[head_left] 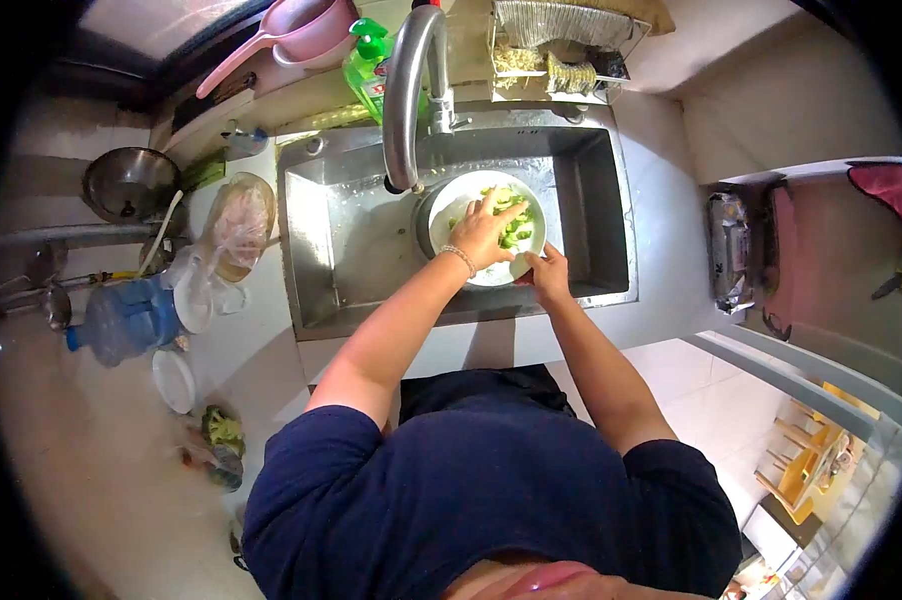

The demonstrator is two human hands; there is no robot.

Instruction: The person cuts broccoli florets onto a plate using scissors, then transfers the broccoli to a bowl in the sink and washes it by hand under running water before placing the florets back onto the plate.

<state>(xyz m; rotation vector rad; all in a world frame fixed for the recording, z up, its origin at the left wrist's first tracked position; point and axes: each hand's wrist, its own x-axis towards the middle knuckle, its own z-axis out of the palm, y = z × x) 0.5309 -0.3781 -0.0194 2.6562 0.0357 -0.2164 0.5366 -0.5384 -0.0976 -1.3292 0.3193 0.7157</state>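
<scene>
A white bowl (453, 202) sits over the steel sink (356, 290), with chopped green pieces (516, 232) in it. My left hand (483, 235), with a beaded bracelet at the wrist, reaches into the bowl, its fingers spread over the green pieces. At the bowl's lower right rim, my right hand (549, 272) grips the edge between thumb and fingers. The curved metal faucet (403, 110) stands just above and left of the bowl. No stream of water can be made out.
Behind the sink are a green soap bottle (369, 75), pink dippers (306, 30) and a wire rack (571, 45). At left lie a bagged item (241, 225), a metal bowl (131, 185), a blue water jug (129, 320), a white lid (174, 380) and broccoli (223, 430).
</scene>
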